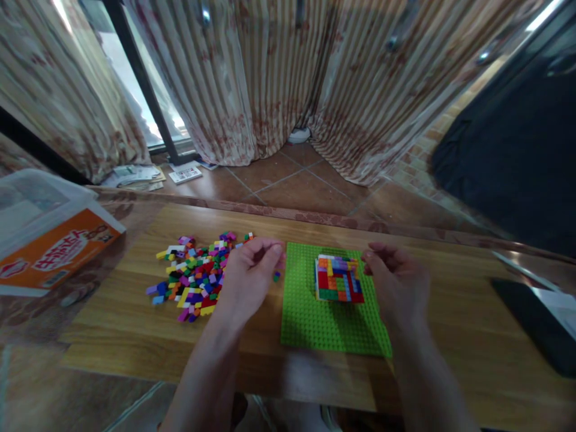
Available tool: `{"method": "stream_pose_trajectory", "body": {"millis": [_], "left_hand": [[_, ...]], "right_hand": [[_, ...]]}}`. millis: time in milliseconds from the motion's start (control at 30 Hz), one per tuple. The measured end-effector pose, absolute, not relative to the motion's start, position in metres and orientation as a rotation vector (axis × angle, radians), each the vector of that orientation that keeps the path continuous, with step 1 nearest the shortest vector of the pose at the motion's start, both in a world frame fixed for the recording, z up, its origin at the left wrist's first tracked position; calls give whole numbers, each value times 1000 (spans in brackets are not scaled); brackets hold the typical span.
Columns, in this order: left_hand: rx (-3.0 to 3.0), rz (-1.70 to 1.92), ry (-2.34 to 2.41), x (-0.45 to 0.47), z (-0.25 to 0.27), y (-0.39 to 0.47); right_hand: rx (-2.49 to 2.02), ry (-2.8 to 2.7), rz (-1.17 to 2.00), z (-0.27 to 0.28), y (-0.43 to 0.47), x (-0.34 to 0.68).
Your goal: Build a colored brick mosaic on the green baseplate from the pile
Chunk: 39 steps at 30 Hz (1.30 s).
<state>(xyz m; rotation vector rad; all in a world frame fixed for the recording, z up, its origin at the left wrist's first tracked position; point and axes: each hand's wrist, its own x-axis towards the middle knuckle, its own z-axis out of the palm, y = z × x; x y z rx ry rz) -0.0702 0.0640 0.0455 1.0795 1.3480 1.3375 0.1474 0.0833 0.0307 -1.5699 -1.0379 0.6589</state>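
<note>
A small block structure point(338, 281) of many-coloured toy bricks stands on a green studded baseplate point(330, 330). To the left of the plate, my left hand point(252, 273) is closed, its thumb and fingertips drawn together near the plate's upper left edge. Whatever it may hold is hidden or too small to name. My right hand point(400, 282) hovers just right of the structure, over the plate's right edge, fingers curled against the thumb. Its fingertips are dim, and anything in them cannot be made out. Loose toy bricks point(198, 276) lie heaped left of my left hand, which partly covers them.
Everything rests on a wooden table point(135, 324). A clear plastic tub point(54, 234) with an orange label is at the left. A dark flat object point(535, 324) lies at the right. Striped curtains point(261, 78) hang beyond the tiled floor, with papers point(132, 177) by the window.
</note>
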Motion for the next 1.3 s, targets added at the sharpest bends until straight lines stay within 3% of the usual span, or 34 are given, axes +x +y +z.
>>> {"method": "stream_pose_trajectory", "body": {"millis": [200, 433, 767, 1300], "left_hand": [[784, 1715, 1408, -94, 53, 64], [704, 1790, 1390, -111, 55, 61], [710, 1787, 1350, -113, 56, 57], [687, 1762, 1308, -110, 52, 60]], "right_hand": [[-1378, -1633, 802, 40, 51, 84], [-1178, -2147, 857, 8, 27, 40], [-1316, -2355, 625, 0, 28, 22], [-1350, -2304, 621, 1, 32, 23]]}}
